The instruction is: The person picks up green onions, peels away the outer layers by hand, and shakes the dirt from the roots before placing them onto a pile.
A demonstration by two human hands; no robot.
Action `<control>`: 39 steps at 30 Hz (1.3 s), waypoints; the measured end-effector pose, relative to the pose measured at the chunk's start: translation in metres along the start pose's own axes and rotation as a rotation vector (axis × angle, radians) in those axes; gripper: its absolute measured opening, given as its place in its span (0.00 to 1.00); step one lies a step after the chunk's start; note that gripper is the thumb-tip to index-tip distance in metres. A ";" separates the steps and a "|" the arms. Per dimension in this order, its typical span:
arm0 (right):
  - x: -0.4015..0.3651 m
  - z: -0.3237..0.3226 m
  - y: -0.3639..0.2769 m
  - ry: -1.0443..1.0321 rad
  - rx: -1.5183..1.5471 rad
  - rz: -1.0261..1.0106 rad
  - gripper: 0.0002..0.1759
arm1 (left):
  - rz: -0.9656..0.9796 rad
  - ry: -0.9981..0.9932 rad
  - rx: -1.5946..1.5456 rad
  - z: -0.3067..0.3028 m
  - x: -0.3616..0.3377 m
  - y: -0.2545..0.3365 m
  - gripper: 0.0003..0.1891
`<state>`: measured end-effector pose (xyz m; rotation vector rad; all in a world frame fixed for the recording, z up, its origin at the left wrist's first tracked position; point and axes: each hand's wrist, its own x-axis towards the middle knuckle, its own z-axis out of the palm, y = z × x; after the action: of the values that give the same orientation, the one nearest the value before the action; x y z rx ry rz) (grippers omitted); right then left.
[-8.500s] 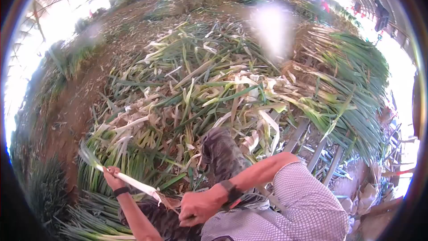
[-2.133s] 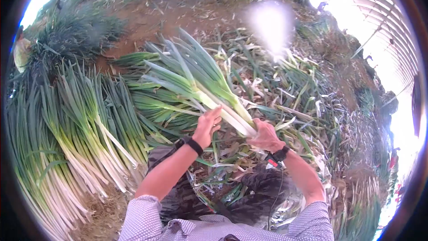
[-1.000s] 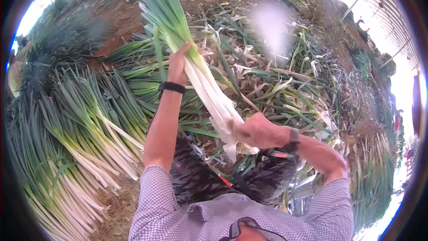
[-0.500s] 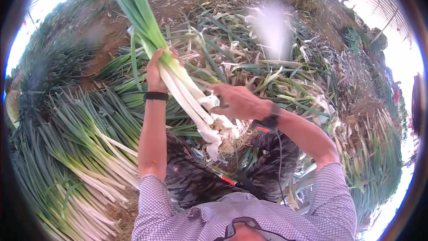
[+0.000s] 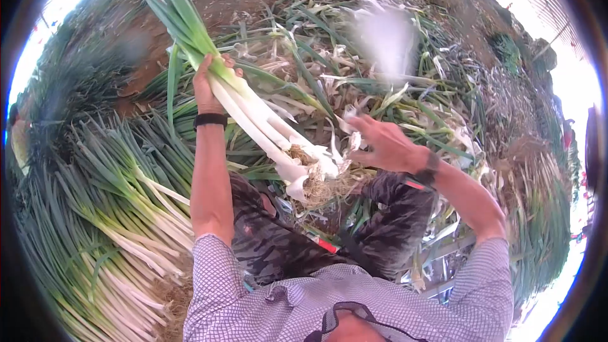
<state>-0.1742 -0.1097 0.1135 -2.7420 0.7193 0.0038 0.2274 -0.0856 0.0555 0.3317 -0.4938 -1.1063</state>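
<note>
My left hand (image 5: 210, 85) is wrapped around a bunch of long green onions (image 5: 256, 114) where the white stalks turn green. The bunch slants across the view, its leaves at the upper left and its hairy roots (image 5: 323, 190) over my lap. To the right of the root end, my right hand (image 5: 389, 145) has its fingers drawn together on a pale, ragged strip of onion skin (image 5: 348, 142). Whether this strip is still joined to the stalks is hard to make out.
Many green onions (image 5: 120, 234) lie in a row at my left. Stripped leaves and skins (image 5: 316, 63) cover the ground ahead. Another onion heap (image 5: 532, 215) stands at the far right. My camouflage-clad legs (image 5: 272, 240) are folded below the bunch.
My right hand has pulled away to the right from the stalks, with a pale strip at its fingers. My left hand and the bunch have shifted slightly left and up.
</note>
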 end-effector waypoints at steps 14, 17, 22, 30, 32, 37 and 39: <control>-0.028 0.010 -0.054 0.205 0.281 -0.125 0.15 | -0.003 0.358 0.171 -0.061 0.015 0.005 0.12; 0.012 0.008 -0.065 0.345 0.052 -0.230 0.17 | -0.022 0.504 0.222 -0.058 0.017 -0.005 0.12; 0.067 0.044 -0.053 0.238 -0.095 -0.302 0.13 | 0.048 0.667 0.290 -0.062 0.017 -0.027 0.12; -0.040 0.039 -0.041 -0.489 -0.092 -0.454 0.11 | 0.112 0.809 0.328 -0.125 0.029 -0.010 0.13; -0.056 0.015 -0.027 -0.879 -0.389 -0.132 0.10 | 0.101 0.802 0.257 -0.145 0.030 -0.004 0.13; -0.063 0.011 0.054 -0.152 0.217 0.308 0.41 | -0.039 0.778 0.255 -0.145 0.021 -0.003 0.13; -0.027 0.035 0.037 -0.029 0.400 0.178 0.50 | -0.067 0.740 0.171 -0.148 0.022 -0.009 0.13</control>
<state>-0.2129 -0.1168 0.0719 -2.2896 0.8512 -0.0550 0.3077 -0.1076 -0.0688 0.8692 0.0845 -0.9238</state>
